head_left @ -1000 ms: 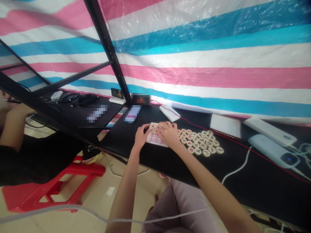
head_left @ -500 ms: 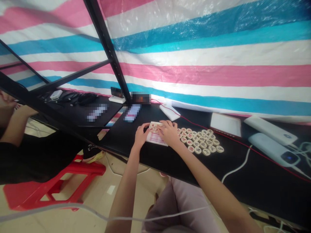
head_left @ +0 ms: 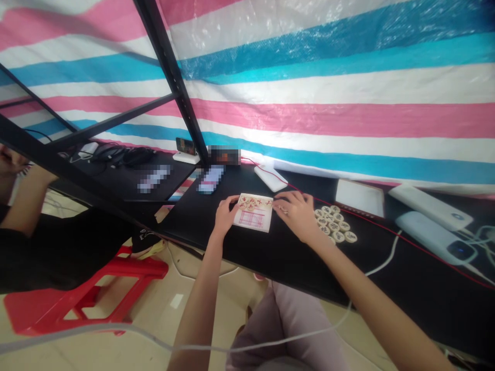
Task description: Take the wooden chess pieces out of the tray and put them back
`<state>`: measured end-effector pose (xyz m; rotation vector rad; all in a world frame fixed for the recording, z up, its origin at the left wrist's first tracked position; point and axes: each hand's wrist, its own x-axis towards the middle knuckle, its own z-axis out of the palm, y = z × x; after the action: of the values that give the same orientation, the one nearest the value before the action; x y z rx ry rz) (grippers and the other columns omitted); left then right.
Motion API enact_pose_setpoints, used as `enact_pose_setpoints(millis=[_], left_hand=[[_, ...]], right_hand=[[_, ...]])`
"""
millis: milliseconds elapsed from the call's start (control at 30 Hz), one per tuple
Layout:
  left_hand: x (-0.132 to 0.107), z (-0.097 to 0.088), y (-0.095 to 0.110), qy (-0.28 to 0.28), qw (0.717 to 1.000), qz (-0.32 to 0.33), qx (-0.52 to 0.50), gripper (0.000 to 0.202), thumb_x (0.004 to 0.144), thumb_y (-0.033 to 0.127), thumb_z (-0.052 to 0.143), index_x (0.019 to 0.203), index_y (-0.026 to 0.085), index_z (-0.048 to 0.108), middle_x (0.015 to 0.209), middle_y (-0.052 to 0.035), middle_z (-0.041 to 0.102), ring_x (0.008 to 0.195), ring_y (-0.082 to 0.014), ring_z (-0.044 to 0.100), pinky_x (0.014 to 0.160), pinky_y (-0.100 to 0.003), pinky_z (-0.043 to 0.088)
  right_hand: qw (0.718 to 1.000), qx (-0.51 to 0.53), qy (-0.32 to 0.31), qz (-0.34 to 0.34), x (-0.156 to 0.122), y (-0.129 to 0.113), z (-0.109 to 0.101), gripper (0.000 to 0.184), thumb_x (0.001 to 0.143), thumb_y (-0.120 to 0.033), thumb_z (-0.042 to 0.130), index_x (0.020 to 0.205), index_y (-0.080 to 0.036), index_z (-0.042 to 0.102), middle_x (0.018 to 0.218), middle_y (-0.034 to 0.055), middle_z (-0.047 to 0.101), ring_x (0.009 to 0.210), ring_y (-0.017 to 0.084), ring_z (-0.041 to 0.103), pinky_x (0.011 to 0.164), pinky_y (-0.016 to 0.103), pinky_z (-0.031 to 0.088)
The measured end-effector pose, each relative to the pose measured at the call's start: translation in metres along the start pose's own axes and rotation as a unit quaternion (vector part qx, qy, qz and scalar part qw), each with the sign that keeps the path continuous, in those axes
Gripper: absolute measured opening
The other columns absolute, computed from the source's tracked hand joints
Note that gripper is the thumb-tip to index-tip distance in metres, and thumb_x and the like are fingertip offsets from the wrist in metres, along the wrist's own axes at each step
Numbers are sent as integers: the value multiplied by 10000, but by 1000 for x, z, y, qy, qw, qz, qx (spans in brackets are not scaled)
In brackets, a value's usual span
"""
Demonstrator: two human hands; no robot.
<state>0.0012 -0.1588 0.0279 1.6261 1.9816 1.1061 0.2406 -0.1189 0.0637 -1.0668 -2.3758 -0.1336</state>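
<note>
A shallow white box [head_left: 252,226] with a pink grid printed on its face lies on the black table. Several round Chinese chess pieces [head_left: 251,202] with red characters sit along its far side. My left hand [head_left: 225,215] grips the box's left edge, fingers at the far corner and thumb on the near side. Just right of the box, my right hand [head_left: 297,215] is over loose pieces, fingers bent and apart; its palm hides some of them. More Chinese chess pieces [head_left: 337,225], with dark characters, are grouped to the right of that hand.
Behind the hands are a white slab [head_left: 270,178], a phone [head_left: 211,179] and a red cable [head_left: 305,195]. To the right lie a white tray [head_left: 359,198] and two power banks [head_left: 431,207]. At left, another person's arm [head_left: 29,193] shows near a red stool [head_left: 116,283].
My right hand has moved right, off the box and over the loose pieces. More red-character pieces now show on the box. My left hand stays at its edge.
</note>
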Motion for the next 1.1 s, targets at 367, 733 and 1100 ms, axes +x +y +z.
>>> enact_pose_setpoints(millis=[367, 733, 1100], left_hand=[[1, 2, -2, 2, 1000, -1, -9, 291, 837, 243, 496, 1104, 254, 612, 1091, -15, 662, 1041, -191, 547, 933, -341, 415], [1, 1, -2, 3, 1000, -2, -10, 288, 834, 257, 512, 1105, 255, 612, 1097, -19, 660, 1045, -192, 551, 929, -338, 416], [1, 1, -4, 7, 1000, 9, -14, 280, 842, 263, 505, 1101, 248, 610, 1076, -23, 666, 1034, -188, 555, 934, -335, 412]], right_hand=[[994, -79, -58, -47, -49, 19, -6, 265, 874, -306, 525, 1112, -239, 621, 1268, 86, 558, 1129, 271, 434, 869, 432, 257], [997, -6, -53, -61, -44, 2, -8, 153, 887, -243, 498, 817, -210, 631, 890, 32, 703, 885, 198, 540, 838, 377, 228], [998, 22, -55, -24, 14, -23, 13, 159, 864, -274, 534, 791, -200, 654, 852, 43, 703, 825, 197, 505, 755, 375, 210]])
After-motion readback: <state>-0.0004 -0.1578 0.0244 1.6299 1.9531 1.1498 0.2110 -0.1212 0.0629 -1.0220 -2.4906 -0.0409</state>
